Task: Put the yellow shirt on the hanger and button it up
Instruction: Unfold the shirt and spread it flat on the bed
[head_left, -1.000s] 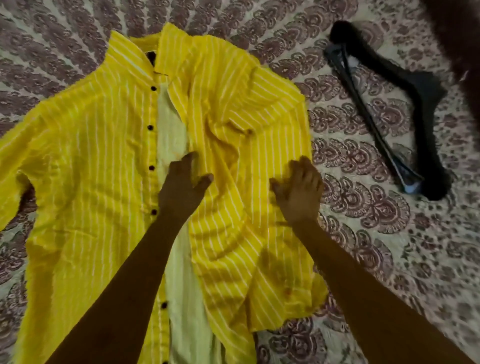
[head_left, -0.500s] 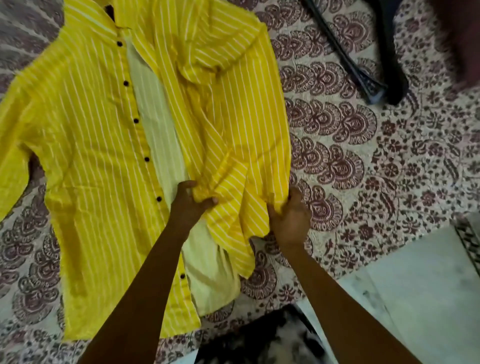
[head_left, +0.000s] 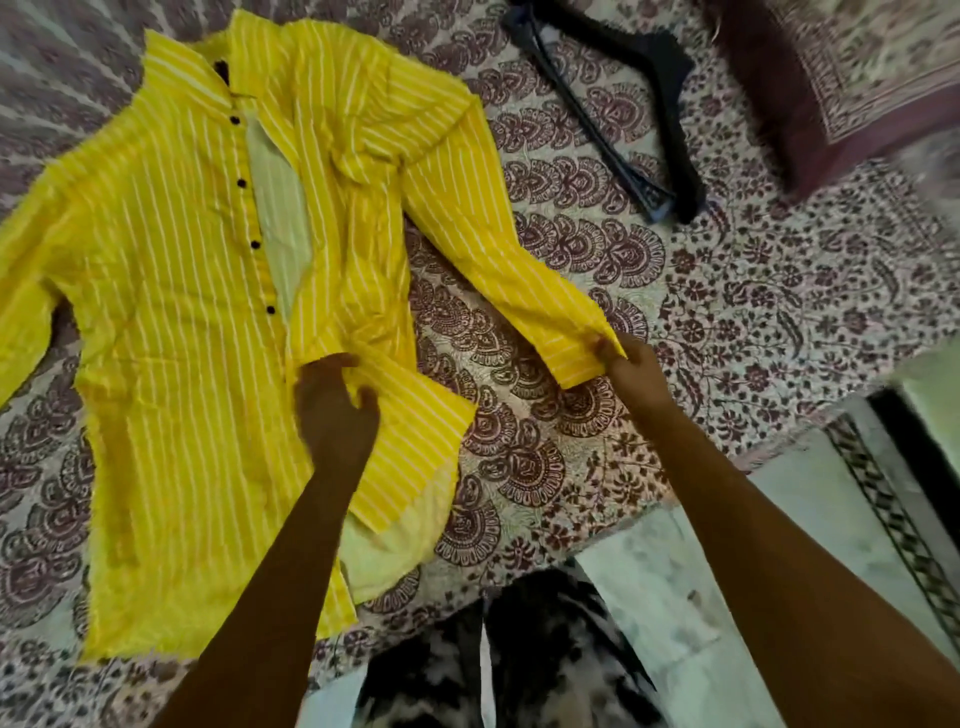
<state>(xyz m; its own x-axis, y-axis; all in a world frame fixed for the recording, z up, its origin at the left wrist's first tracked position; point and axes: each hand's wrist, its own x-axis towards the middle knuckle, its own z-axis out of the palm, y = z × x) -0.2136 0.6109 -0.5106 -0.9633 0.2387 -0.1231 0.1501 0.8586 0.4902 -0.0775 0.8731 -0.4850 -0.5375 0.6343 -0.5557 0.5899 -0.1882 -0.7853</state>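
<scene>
Yellow shirt (head_left: 171, 322) lies flat; left hand (head_left: 332, 410) grips its front, right hand (head_left: 631, 374) pinches its cuff.

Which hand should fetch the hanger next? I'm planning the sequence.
Probably the right hand. The hanger lies on the shirt's right side, nearer that hand. It pinches only the sleeve cuff, while the left hand holds the front panel.

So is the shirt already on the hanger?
No, the yellow shirt lies spread open on the bedspread, while the black hanger rests apart from it beyond the sleeve.
</scene>
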